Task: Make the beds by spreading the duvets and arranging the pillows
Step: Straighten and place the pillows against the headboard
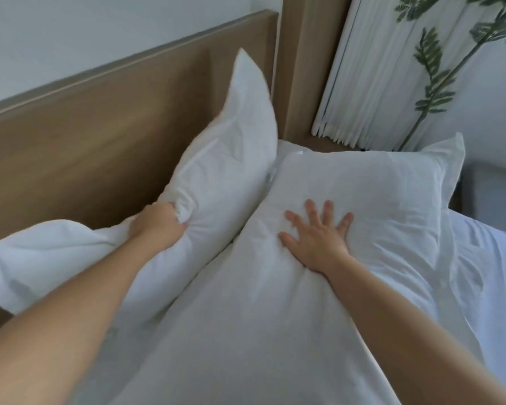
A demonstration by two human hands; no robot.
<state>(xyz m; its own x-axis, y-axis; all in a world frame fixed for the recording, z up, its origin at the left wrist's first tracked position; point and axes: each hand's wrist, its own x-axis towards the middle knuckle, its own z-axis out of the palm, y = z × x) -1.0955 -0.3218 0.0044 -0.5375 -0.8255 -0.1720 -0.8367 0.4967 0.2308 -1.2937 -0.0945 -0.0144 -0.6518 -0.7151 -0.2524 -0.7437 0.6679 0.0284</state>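
Pillow grip: the left hand (158, 226) had its fingers (170, 210) curled tight on a fistful of the leaning pillow (231, 159), near its lower edge.
Pillow under palm: the right hand (316, 238) lay flat on the flat pillow (362, 194), fingers (310, 209) straight and spread apart.
Leaning pillow: white, propped tilted against the wooden headboard (100, 127), one corner pointing up.
Flat pillow: white, lying at the head of the bed, its long side touching the leaning one.
Edges: the flat pillow's far flanged corner reached toward the pleated curtain (362, 83); a wooden panel (307, 68) closed the corner behind both pillows.
Open room: rumpled white bedding (494, 273) stretched off to the right of the flat pillow.
Hidden: the left fingertips were buried in the fabric; both forearms ran out of the bottom of the view.
Hard to make out: white cloth (27, 252) bunched beside the left forearm could have been pillow or duvet, I couldn't tell.
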